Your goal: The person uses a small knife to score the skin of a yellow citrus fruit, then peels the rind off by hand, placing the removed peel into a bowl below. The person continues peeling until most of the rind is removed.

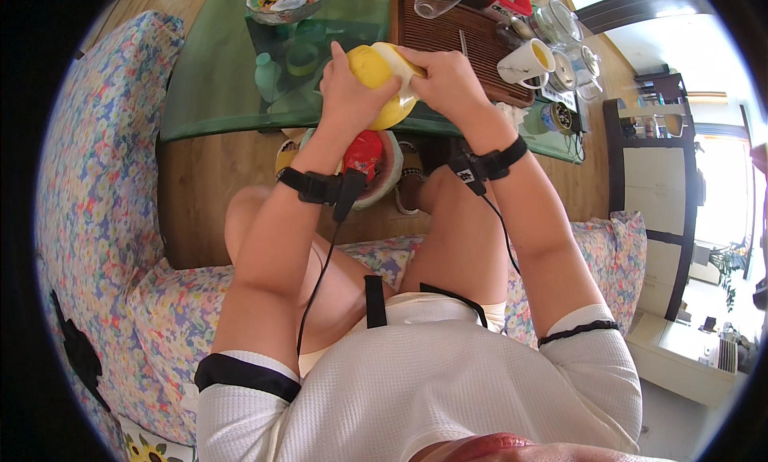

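Note:
A round yellow fruit, perhaps a pomelo (369, 67), is held between both hands above the near edge of the green glass table. White inner rind shows along a strip at its top right. My left hand (358, 90) grips its left side, thumb across the front and index finger pointing up. My right hand (441, 81) has its fingers and thumb pinched on the peel at the right side. Below the fruit, on the floor, is a round bin (391, 177) with a red plastic wrapper (363, 153) in it. What lies under my fingertips is hidden.
A brown slatted tea tray (408, 33) with a clear cup (437, 3) lies beyond my right hand. A white mug (519, 63) and glass teapots (555, 24) stand right of it. A bowl with wrappers (288, 9) is at the back left. The glass table (210, 84) has a rounded edge.

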